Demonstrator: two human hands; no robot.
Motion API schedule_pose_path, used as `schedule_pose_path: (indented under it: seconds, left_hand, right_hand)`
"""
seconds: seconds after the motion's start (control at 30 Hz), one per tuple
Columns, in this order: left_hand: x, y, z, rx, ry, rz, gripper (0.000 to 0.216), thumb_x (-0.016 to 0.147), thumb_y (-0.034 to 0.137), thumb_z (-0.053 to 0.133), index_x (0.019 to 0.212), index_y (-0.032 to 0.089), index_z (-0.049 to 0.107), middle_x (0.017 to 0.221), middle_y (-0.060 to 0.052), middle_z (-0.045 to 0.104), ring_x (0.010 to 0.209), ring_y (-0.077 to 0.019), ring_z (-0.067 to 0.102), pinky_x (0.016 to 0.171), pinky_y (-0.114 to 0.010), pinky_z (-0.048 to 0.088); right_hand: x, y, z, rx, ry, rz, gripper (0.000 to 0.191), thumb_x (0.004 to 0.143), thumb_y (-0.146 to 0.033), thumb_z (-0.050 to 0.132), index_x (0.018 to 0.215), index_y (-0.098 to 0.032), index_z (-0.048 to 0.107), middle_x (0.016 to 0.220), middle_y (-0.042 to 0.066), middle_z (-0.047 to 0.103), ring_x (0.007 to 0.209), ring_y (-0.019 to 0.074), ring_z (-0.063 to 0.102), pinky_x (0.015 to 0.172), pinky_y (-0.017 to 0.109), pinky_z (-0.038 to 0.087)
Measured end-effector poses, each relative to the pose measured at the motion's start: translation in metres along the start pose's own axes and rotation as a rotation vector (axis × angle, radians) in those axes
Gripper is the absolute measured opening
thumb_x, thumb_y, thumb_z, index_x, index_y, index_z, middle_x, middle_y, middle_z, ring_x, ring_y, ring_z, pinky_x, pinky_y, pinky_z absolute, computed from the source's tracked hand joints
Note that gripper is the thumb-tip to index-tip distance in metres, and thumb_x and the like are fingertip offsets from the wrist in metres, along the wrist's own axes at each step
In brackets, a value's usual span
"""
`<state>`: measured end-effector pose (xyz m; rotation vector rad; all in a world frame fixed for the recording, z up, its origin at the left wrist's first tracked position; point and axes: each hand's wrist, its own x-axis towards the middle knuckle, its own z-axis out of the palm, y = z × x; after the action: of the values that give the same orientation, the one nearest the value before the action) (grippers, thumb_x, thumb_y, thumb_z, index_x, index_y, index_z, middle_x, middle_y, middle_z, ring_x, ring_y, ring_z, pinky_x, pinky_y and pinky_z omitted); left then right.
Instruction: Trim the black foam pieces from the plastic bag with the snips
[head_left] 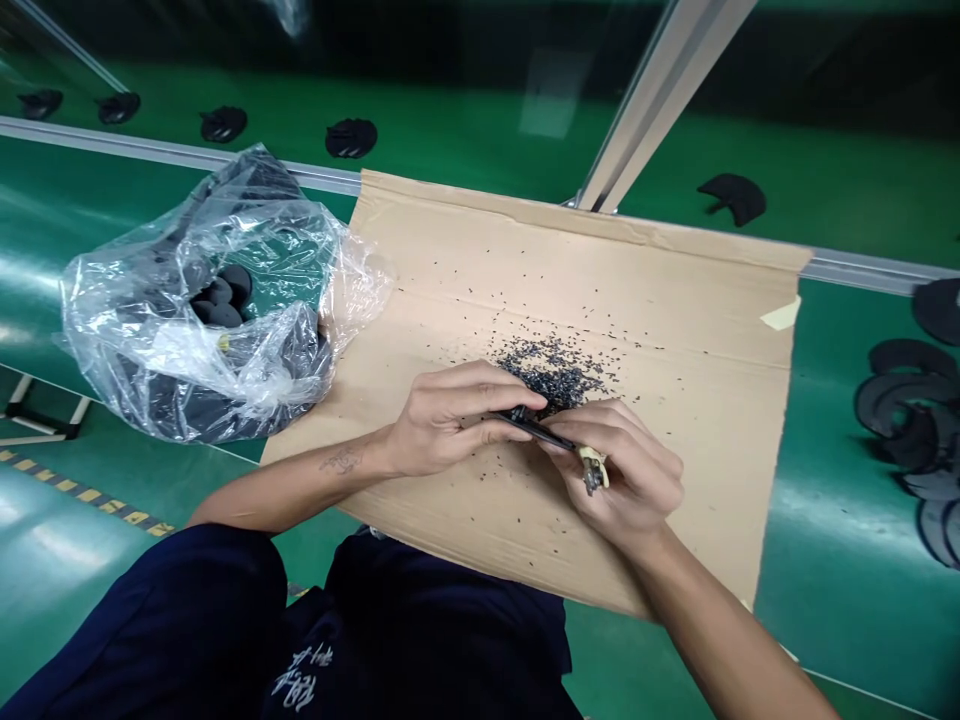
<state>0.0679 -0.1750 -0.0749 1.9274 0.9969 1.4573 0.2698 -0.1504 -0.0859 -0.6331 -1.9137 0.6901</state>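
Observation:
My left hand [457,415] pinches a thin black part [536,430], seen nearly edge-on, between thumb and fingers. Curled at the part's other end, my right hand [626,465] grips a slim tool whose end [593,468] is wrapped in pale yellow tape. The tool's working tip is hidden by the fingers, so its kind cannot be told. Just beyond both hands lies a heap of tiny black scraps [559,375], scattered over a cardboard sheet [420,250].
A clear plastic bag [292,370] containing round black pieces [225,295] sits at the left. More black curved parts [907,400] are piled at the right. A metal post [652,110] rises behind the cardboard, and single black parts [351,138] stand beyond the metal rail.

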Motion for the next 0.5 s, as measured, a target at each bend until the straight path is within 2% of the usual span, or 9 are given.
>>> schedule_pose_path:
  seconds: [0.17,0.3,0.37,0.5]
  left_hand:
    - [0.002,-0.002,-0.002,-0.054,-0.099,-0.095,0.029,0.096,0.025,0.065,0.125,0.021,0.068,0.109,-0.008,0.076,0.103,-0.0158,0.070,0.091,-0.032,0.060]
    - [0.004,-0.004,-0.009,0.030,-0.120,-0.146,0.032,0.094,0.022,0.068,0.125,0.021,0.068,0.106,-0.007,0.076,0.094,-0.0140,0.070,0.083,-0.029,0.061]
    - [0.004,-0.005,-0.011,0.066,-0.140,-0.152,0.032,0.091,0.023,0.071,0.123,0.020,0.068,0.102,-0.007,0.076,0.088,-0.0129,0.070,0.078,-0.027,0.060]
    - [0.001,-0.008,-0.010,0.070,-0.215,-0.109,0.025,0.091,0.022,0.071,0.116,0.018,0.072,0.102,-0.008,0.075,0.092,-0.0141,0.070,0.081,-0.027,0.060]
  right_hand:
    - [0.006,-0.002,-0.005,0.083,0.009,0.154,0.010,0.084,-0.018,0.075,0.091,-0.023,0.069,0.082,0.003,0.075,0.072,0.0183,0.070,0.067,0.035,0.057]
    - [0.014,0.001,-0.019,0.030,-0.123,0.335,0.005,0.088,-0.025,0.072,0.092,-0.023,0.069,0.086,0.002,0.075,0.073,0.0166,0.069,0.065,0.031,0.056]
    - [0.015,0.006,-0.024,-0.087,-0.139,0.304,0.004,0.089,-0.022,0.069,0.092,-0.023,0.069,0.086,0.003,0.074,0.075,0.0171,0.068,0.067,0.032,0.055]
    - [0.011,0.015,-0.024,-0.359,-0.211,0.094,0.008,0.090,-0.018,0.064,0.096,-0.020,0.068,0.087,0.008,0.074,0.079,0.0211,0.066,0.070,0.036,0.053]
